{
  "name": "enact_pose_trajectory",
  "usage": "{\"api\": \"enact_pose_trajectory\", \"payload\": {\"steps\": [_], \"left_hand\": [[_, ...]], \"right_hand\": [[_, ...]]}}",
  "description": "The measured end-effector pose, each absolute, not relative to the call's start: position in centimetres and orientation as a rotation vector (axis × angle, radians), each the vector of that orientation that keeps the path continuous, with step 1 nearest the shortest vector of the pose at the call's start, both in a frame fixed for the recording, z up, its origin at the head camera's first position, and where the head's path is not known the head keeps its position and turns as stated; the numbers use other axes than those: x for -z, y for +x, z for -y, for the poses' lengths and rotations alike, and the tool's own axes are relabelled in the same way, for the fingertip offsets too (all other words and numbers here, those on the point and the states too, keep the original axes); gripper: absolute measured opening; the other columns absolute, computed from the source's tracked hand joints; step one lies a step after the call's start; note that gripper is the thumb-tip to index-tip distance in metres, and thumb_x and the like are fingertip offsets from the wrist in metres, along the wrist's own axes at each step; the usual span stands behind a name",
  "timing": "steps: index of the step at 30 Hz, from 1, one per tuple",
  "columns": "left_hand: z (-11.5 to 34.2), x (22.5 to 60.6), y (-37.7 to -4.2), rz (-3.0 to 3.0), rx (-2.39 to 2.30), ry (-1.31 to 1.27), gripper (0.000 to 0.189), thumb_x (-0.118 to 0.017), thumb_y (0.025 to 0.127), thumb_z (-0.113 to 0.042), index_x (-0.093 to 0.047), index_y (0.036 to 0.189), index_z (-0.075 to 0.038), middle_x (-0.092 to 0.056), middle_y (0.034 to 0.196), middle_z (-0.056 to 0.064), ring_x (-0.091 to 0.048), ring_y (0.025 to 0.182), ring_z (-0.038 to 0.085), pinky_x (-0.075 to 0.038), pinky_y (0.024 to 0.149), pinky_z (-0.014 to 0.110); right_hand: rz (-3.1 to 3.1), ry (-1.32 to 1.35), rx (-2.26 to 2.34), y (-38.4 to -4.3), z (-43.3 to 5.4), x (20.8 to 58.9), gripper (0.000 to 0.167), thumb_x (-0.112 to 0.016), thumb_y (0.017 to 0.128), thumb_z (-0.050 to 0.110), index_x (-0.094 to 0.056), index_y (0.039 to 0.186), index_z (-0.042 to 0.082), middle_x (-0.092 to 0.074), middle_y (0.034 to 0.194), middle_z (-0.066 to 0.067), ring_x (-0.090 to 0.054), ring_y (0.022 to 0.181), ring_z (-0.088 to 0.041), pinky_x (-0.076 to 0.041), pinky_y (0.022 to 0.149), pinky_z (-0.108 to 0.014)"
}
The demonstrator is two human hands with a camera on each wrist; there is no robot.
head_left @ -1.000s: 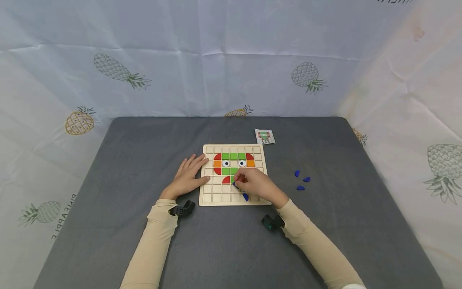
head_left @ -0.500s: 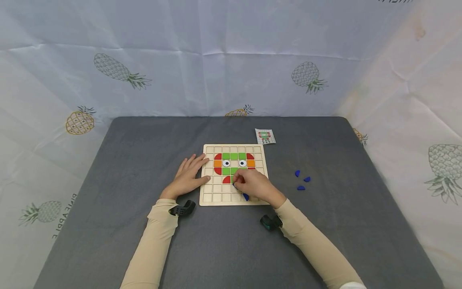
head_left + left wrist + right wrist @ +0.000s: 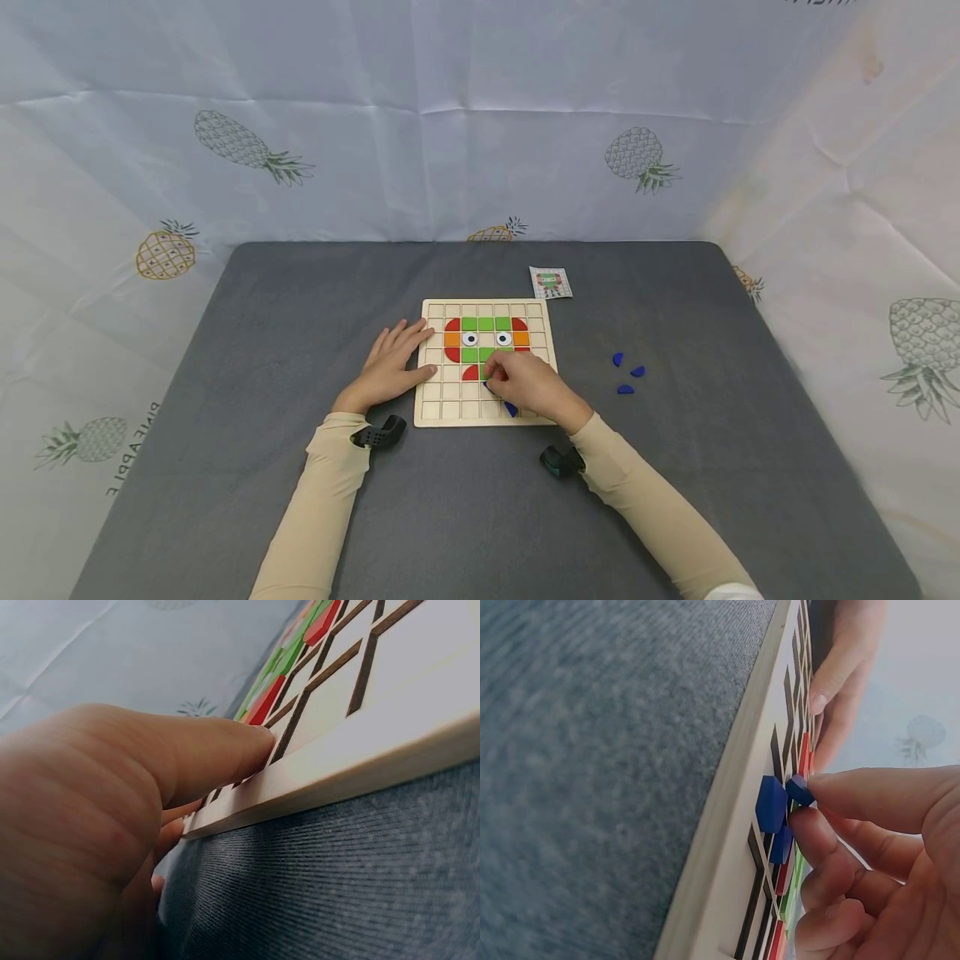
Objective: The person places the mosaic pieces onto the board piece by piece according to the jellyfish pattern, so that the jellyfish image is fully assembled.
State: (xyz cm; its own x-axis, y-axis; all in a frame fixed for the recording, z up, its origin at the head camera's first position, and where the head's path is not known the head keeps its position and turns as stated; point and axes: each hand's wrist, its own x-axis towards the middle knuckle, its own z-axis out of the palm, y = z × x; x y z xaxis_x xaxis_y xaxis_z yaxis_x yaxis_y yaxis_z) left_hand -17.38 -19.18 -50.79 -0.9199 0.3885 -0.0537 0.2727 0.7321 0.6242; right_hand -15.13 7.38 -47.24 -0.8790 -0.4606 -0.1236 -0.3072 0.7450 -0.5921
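Observation:
A square wooden grid board (image 3: pixel 448 410) lies on the table, bearing a face pattern of green, red and orange pieces and two eye pieces (image 3: pixel 469 339). Thumb and fingertips of my left hand (image 3: pixel 386 372) rest on its left edge, fingers straight and spread; the left wrist view shows the thumb (image 3: pixel 225 750) on the rim. Over the board's lower middle, my right hand (image 3: pixel 534 385) pinches a small blue piece (image 3: pixel 800 791) between thumb and index finger. Two more blue pieces sit close by on the board, one nearer the edge (image 3: pixel 771 804). The right hand covers part of the pattern.
Three loose blue half-round pieces (image 3: pixel 626 389) lie on the grey tabletop (image 3: pixel 705 333) right of the board. A small printed card (image 3: pixel 551 283) with a similar face pattern lies behind the board's far right corner. Pineapple-print cloth (image 3: pixel 450 175) hangs behind the table.
My right hand shifted very slightly left over the board, then stayed almost still, keeping its pinch. The left hand has not moved.

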Motion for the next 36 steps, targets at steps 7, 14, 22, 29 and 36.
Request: {"api": "enact_pose_trajectory", "payload": {"steps": [7,14,22,29,36], "left_hand": [[19.1,50.9,-17.5,-2.754,-0.951,0.529,0.07,-0.066,0.096,-0.032,-0.037,0.158,-0.014,-0.023,0.17,0.009,-0.007,0.16,0.035,0.003,0.129,0.055],[19.0,50.9,-17.4,-2.756,-0.953,0.527,0.07,-0.066,0.096,-0.031,-0.038,0.158,-0.014,-0.023,0.17,0.009,-0.008,0.159,0.035,0.003,0.129,0.054],[19.0,50.8,-17.5,-2.753,-0.955,0.524,0.071,-0.065,0.096,-0.031,-0.037,0.158,-0.014,-0.022,0.17,0.009,-0.007,0.16,0.034,0.003,0.129,0.054],[19.1,50.8,-17.4,-2.751,-0.955,0.518,0.071,-0.066,0.095,-0.031,-0.037,0.158,-0.014,-0.022,0.17,0.009,-0.007,0.16,0.034,0.004,0.129,0.054],[19.1,50.9,-17.4,-2.75,-0.957,0.516,0.071,-0.066,0.096,-0.031,-0.036,0.158,-0.014,-0.022,0.17,0.009,-0.007,0.16,0.035,0.004,0.129,0.054]], "right_hand": [[-2.695,-0.597,0.831,-15.1,-7.2,47.4,0.009,-0.067,0.095,0.012,-0.072,0.103,0.008,-0.059,0.07,0.003,-0.045,0.056,-0.009,-0.037,0.053,-0.022],[-2.687,-0.585,0.817,-15.0,-7.0,47.3,0.009,-0.067,0.096,0.011,-0.071,0.102,0.008,-0.057,0.067,0.002,-0.042,0.051,-0.008,-0.033,0.051,-0.022],[-2.648,-0.582,0.934,-15.4,-8.1,46.5,0.011,-0.065,0.097,0.014,-0.071,0.104,0.007,-0.065,0.079,-0.001,-0.052,0.062,-0.011,-0.043,0.057,-0.024],[-2.575,-0.668,1.075,-15.6,-10.6,45.3,0.016,-0.064,0.1,0.019,-0.07,0.11,0.009,-0.067,0.092,0.0,-0.058,0.081,-0.013,-0.05,0.069,-0.026],[-2.629,-0.658,1.095,-15.3,-13.8,44.1,0.017,-0.064,0.1,0.02,-0.069,0.112,0.008,-0.068,0.093,-0.001,-0.058,0.082,-0.015,-0.051,0.066,-0.027]]}}
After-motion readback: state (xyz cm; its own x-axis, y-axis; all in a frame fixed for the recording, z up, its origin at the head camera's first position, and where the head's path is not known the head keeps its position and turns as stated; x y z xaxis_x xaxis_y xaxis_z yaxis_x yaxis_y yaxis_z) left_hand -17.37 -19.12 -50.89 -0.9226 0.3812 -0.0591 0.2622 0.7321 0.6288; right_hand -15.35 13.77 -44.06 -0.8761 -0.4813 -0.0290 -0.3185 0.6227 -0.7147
